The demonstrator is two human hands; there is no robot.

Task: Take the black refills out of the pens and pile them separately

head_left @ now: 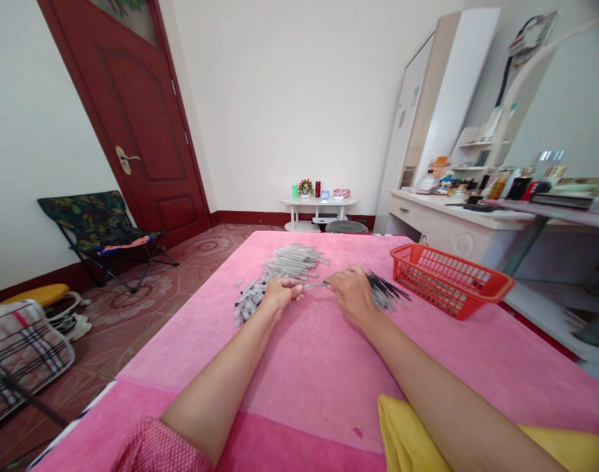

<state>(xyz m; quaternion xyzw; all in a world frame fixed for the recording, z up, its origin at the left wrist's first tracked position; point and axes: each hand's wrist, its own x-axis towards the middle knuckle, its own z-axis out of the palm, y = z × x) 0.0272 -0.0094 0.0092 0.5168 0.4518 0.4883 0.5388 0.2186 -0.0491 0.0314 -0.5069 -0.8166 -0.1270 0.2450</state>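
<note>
Between my two hands runs a slim pen (315, 285), pale along its length and dark near the right end. The fingertips of my left hand (281, 294) are closed on its left end. My right hand (351, 292) pinches the dark end, its fingers partly hiding it. A heap of pale pen barrels (294, 260) lies beyond my left hand. Nearer and to the left is a pile of pale pieces with dark ends (248, 300). Thin black-tipped sticks, like pen refills (386, 288), lie just right of my right hand.
An orange-red plastic basket (451, 278) stands at the table's right side. Pink cloth (299, 373) covers the table, with a folded yellow cloth (407, 432) under my right forearm. A camouflage folding chair (100, 226) and a cluttered dresser (441, 213) stand beyond.
</note>
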